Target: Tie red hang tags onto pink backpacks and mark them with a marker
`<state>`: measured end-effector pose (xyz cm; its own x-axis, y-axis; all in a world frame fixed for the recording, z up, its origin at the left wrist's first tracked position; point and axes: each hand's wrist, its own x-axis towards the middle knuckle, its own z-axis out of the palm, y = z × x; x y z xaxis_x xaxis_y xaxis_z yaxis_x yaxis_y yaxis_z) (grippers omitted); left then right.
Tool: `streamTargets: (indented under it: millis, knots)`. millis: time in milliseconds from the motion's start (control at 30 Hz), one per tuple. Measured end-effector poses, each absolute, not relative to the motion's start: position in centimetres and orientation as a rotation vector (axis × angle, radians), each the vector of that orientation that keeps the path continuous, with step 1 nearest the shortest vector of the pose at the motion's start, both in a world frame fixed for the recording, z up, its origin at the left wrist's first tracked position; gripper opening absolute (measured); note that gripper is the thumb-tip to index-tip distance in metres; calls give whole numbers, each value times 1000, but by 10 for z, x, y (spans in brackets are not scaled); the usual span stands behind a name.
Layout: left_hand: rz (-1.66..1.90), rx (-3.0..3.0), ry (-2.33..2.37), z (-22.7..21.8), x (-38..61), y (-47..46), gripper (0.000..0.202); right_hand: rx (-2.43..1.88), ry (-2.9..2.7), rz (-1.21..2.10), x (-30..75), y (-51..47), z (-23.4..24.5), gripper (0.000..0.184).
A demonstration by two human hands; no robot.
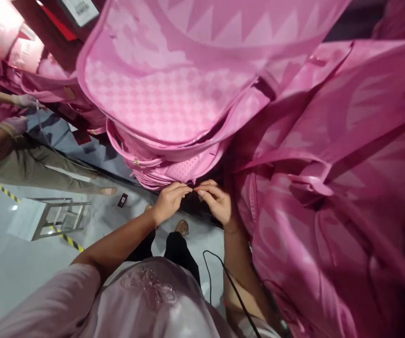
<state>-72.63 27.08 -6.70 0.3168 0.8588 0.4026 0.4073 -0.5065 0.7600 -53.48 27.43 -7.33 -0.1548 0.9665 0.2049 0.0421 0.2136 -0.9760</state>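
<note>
My left hand (170, 201) and my right hand (217, 201) meet fingertip to fingertip just under the lower edge of a pink backpack (174, 94) with a checkered and tooth-pattern front. Both hands are pinched shut on something small and dark at the bag's bottom seam; I cannot make out what it is. A second mass of glossy pink backpack material (336, 178) hangs to the right, pressed against my right forearm.
Another person's gloved hands (19, 112) and legs are at the far left beside more pink bags (8, 42). A small metal stool (59, 217) stands on the grey floor by yellow-black tape. A black cable (223, 277) runs down by my right arm.
</note>
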Motion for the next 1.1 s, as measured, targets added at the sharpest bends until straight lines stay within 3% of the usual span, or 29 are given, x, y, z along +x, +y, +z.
streamTargets:
  millis: [233,600,1100]
  knots:
    - [855,2160,1395,-58,-722,271,19,-962,-1553,1050,-528,273,-66,11]
    - [829,2363,1334,-64,-725,271,24,-1083,-1692,891,-535,271,-65,16]
    - [418,2338,1424,-44,-720,273,22,-1059,-1672,961,-538,272,-72,12]
